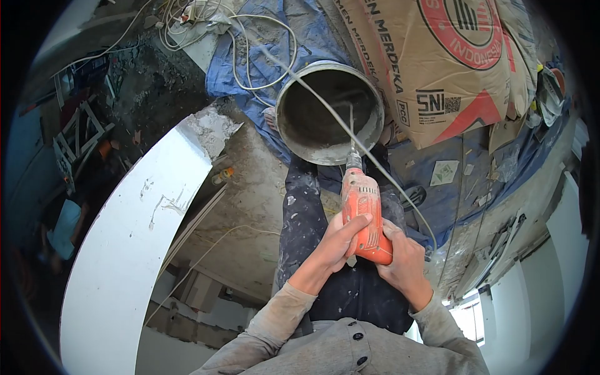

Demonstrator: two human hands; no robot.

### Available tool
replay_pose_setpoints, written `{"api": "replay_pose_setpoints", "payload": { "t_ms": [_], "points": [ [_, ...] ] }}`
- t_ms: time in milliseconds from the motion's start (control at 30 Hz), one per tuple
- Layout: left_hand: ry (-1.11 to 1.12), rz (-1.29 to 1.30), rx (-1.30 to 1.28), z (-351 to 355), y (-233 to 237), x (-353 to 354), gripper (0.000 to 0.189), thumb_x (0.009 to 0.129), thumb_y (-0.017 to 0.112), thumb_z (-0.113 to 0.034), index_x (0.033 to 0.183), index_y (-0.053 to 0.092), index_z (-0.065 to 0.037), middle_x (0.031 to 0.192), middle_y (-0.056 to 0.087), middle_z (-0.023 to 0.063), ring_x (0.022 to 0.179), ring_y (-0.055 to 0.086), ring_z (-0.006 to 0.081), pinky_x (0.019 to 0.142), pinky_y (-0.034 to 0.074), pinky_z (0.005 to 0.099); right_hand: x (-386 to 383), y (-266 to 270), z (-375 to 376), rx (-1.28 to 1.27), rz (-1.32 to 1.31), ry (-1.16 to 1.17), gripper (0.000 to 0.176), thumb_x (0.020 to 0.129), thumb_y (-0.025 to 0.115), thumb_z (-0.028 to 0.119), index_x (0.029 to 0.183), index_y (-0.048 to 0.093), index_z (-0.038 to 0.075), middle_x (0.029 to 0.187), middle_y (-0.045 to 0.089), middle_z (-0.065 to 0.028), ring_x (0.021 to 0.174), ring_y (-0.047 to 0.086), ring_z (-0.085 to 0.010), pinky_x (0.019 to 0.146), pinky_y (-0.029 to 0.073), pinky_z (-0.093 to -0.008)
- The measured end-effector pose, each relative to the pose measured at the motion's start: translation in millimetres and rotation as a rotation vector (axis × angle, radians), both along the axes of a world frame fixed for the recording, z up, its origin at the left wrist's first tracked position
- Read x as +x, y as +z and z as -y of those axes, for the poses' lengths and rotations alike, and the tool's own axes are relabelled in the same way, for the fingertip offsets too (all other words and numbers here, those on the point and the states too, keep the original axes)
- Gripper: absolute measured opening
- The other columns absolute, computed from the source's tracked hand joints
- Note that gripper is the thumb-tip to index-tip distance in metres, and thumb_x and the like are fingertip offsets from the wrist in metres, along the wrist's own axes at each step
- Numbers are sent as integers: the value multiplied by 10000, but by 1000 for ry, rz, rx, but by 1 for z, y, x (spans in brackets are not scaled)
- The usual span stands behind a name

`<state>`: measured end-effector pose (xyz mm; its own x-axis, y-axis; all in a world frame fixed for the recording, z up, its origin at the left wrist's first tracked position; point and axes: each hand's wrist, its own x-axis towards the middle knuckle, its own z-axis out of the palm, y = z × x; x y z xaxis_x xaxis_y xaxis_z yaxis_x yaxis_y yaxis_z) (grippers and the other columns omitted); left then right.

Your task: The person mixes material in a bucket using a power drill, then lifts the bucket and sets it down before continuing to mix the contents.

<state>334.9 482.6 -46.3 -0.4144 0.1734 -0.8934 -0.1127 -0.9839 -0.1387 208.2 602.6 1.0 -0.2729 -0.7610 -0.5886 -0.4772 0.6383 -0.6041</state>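
Note:
An orange electric drill (364, 209) is held between my two hands, its chuck pointing away from me. My left hand (342, 239) wraps the left side of its body, thumb over the top. On the right, my right hand (403, 257) grips the rear handle end. From the chuck a thin rod (352, 122) reaches into a round bucket (294, 142) that stands between my legs. Grey wet mix (325, 103) lies inside the bucket, and the rod's lower end is hidden in it. A pale cable (312, 94) crosses over the bucket and passes right of the drill.
Large paper cement sacks (437, 75) stand close behind and right of the bucket. A blue tarp (250, 59) covers the floor, with coiled cable (290, 37) on it. A curved white wall edge (125, 237) is at left. Beyond it, a person's blue-clad part (64, 230) shows lower down.

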Motion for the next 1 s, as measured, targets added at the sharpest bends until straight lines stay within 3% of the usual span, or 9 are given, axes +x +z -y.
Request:
{"api": "replay_pose_setpoints", "payload": {
  "t_ms": [233, 367, 633, 1000],
  "points": [
    [-92, 119, -245, 18, -34, -6, 395, 939, 641, -227, 1217, 548, 39, 1049, 648, 106, 923, 661, 166, 823, 540, 308, 9, -57, 11, -39, 57, -84, 565, 682, 772, 119, 1203, 559, 60, 1041, 678, -140, 819, 687, -368, 683, 542, -435],
    [-124, 165, -245, 21, -61, 4, 371, 930, 643, -231, 1184, 566, 28, 1031, 664, 113, 894, 668, 171, 814, 540, 320, 30, -89, 8, 21, 115, -122, 526, 715, 750, 138, 1197, 550, 68, 1001, 675, -139, 823, 679, -392, 676, 541, -462],
    [-193, 207, -152, -15, -75, 23, 385, 941, 626, -265, 1206, 572, 8, 1038, 681, 105, 908, 689, 186, 810, 556, 333, 39, -84, -20, 125, 154, -106, 489, 730, 731, 146, 1176, 545, 70, 1011, 676, -140, 809, 673, -419, 663, 534, -498],
    [-105, 210, -156, -33, 5, 25, 389, 961, 606, -240, 1235, 526, 25, 1075, 656, 122, 929, 685, 191, 824, 561, 333, 31, -20, -34, 92, 192, -60, 496, 689, 779, 184, 1134, 597, 60, 1003, 680, -124, 843, 686, -373, 680, 553, -440]
  ]
}}
